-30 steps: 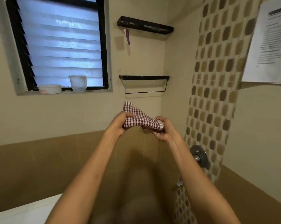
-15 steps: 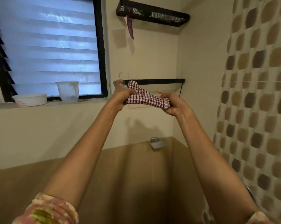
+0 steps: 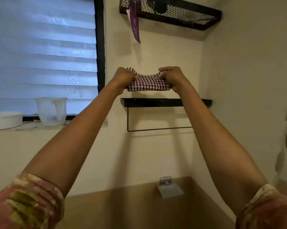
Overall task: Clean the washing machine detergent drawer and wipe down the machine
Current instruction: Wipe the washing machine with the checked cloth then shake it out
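A maroon-and-white checked cloth (image 3: 147, 84) is stretched between both my hands, raised at arm's length in front of the cream wall. My left hand (image 3: 123, 78) grips its left end and my right hand (image 3: 171, 76) grips its right end. The cloth hangs just above a black wall shelf (image 3: 157, 102) with a thin towel bar under it. No washing machine or detergent drawer is in view.
A black mesh shelf (image 3: 172, 14) hangs higher up, with a purple tag (image 3: 135, 25) dangling from it. On the window sill at left stand a clear plastic cup (image 3: 51, 110) and a white round container (image 3: 5, 119). A metal wall fitting (image 3: 169, 189) sits low on the brown tile.
Both hands have lifted the cloth higher, from below the black shelf to just above it, and pulled it flatter between them. The view has tilted up and moved closer to the wall.
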